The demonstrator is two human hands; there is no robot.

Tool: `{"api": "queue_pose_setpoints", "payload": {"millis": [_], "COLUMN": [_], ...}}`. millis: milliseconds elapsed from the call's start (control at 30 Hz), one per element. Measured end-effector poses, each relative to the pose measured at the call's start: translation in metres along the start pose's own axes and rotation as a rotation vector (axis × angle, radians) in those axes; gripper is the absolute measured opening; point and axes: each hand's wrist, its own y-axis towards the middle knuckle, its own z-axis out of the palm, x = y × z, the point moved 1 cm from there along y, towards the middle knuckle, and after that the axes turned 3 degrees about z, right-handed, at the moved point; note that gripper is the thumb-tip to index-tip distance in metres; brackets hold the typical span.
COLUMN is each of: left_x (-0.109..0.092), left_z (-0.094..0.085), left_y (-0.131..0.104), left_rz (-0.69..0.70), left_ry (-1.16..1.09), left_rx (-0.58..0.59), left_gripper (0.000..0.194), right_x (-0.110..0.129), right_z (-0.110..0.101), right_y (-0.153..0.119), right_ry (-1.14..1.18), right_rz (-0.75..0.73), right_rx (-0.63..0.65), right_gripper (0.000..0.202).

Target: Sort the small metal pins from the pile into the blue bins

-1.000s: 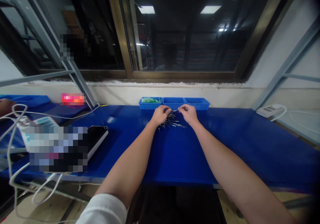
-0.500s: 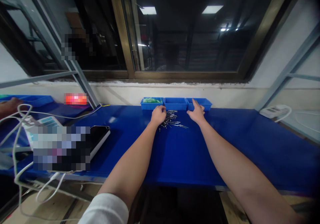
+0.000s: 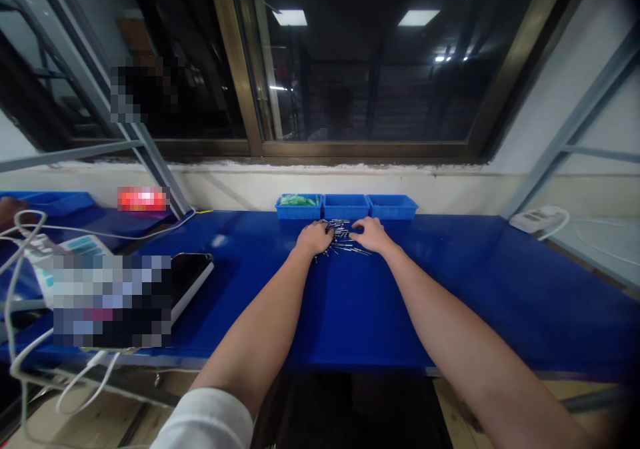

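Left hand [image 3: 314, 237]: palm down at the left edge of the pile, fingers curled and thumb turned inward; whether they pinch a piece cannot be told, the fingertips being partly hidden. Right hand [image 3: 373, 235]: at the right side of the pile, thumb and forefinger spread with a gap between; contact with the pieces cannot be told. Metal rods [image 3: 341, 232], many, thin, silver and dark: one loose heap between the two hands on the blue table [image 3: 350, 315], several longer ones pointing out to the right. White sleeve [image 3: 205, 415], one, on the left arm. Blue bins, three, in a row behind the heap: left bin [image 3: 300, 213], holding green-and-white packets [image 3: 299, 200], any print too small to read; middle bin [image 3: 346, 213]; right bin [image 3: 394, 213], contents too small to tell. Dark tablet [image 3: 193, 275], pale-edged, near the table's left end, its face largely pixelated. White-and-blue sheet [image 3: 83, 245], behind the tablet, lettering illegible. White cable [image 3: 120, 237], running along the left side. Red item [image 3: 143, 199], pixelated, markings unreadable. Another person's hand [image 3: 10, 212], far left, beside a blue tray [image 3: 60, 202]. Power strip [image 3: 537, 219], white, right, markings too small to read. Window [image 3: 370, 89], dark, behind, reflecting ceiling lights.
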Motion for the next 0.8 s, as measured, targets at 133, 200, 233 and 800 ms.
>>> {"api": "queue_pose_setpoints", "payload": {"millis": [133,200,233,800], "left_x": [-0.006,-0.007,-0.008,-0.012], "left_z": [0.003,0.005,0.006,0.001], "left_y": [0.001,0.001,0.002,0.002], "left_rz": [-0.017,-0.024,-0.026,0.025], "left_ry": [0.049,0.038,0.025,-0.053], "left_rx": [0.015,0.013,0.007,-0.226], "left_gripper": [0.034,0.034,0.033,0.032], "right_x": [0.002,0.001,0.001,0.006], "right_z": [0.006,0.005,0.004,-0.007], "right_y": [0.0,0.001,0.002,-0.002], "right_ry": [-0.014,-0.008,0.006,0.118], "right_rz": [-0.039,-0.067,-0.076,-0.162], "right_rx": [0.032,0.03,0.02,0.153], "right_gripper": [0.015,0.014,0.014,0.008]}}
